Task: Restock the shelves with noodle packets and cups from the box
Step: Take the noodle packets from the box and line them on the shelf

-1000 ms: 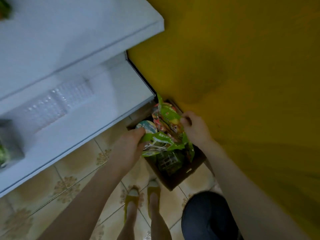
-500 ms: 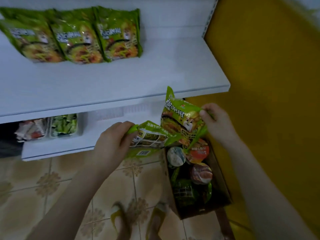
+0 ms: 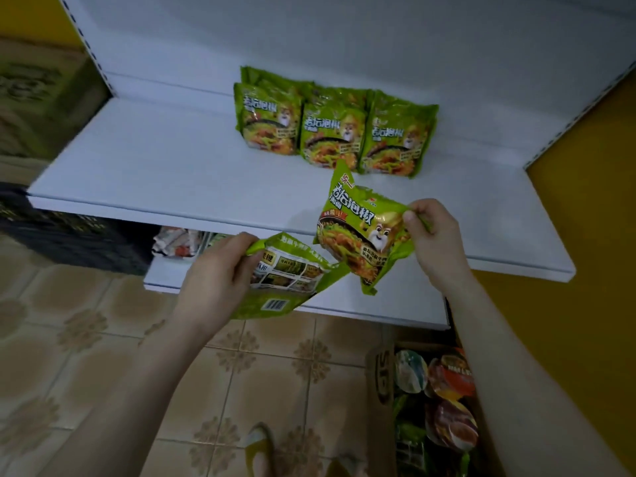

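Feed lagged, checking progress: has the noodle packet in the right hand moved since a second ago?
Yes. The noodle packet in the right hand has gone up from the box to the front edge of the upper shelf.

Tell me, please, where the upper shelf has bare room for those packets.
The upper shelf is bare from its left edge to the shelved packets, and along the front. Right of them, a narrower gap. The box is crowded.

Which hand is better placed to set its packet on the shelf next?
Right hand: its front-up packet is over the shelf, near the stocked packets; the left hand holds its back-up packet lower.
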Tool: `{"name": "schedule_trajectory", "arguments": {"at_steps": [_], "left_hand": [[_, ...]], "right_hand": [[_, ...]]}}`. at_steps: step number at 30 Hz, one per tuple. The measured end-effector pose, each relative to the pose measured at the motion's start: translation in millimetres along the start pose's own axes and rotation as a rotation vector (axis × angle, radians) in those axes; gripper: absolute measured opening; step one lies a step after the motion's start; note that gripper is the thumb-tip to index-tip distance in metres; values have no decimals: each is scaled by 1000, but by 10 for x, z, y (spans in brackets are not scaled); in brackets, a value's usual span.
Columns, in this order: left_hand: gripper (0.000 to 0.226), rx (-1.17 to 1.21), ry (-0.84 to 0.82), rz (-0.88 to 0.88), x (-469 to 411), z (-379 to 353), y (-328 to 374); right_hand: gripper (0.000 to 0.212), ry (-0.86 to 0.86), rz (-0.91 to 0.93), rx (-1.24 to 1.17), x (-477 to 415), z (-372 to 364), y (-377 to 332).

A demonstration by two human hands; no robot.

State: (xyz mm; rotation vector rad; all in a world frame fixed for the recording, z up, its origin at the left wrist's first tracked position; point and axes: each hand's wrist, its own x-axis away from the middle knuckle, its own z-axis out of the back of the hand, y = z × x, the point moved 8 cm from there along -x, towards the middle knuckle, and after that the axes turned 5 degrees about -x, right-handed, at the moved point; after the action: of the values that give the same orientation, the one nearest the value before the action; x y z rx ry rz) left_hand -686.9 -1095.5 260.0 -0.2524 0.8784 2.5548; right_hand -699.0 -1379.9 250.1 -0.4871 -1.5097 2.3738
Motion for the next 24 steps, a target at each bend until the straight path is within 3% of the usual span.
{"name": "schedule_trajectory", "arguments": {"at_steps": [3,14,24], "left_hand": [[40,-15,25,34,-33,218,-260],[22,-22,105,141,-151,510,-667],[27,-126,141,245,-458,462,-919]], "right_hand": [[8,-34,73,51,-155,-329,-214],[14,-126,157,60,-577,-1364,-469],[19,-197,342,93,-1667,-1984,-659]]}}
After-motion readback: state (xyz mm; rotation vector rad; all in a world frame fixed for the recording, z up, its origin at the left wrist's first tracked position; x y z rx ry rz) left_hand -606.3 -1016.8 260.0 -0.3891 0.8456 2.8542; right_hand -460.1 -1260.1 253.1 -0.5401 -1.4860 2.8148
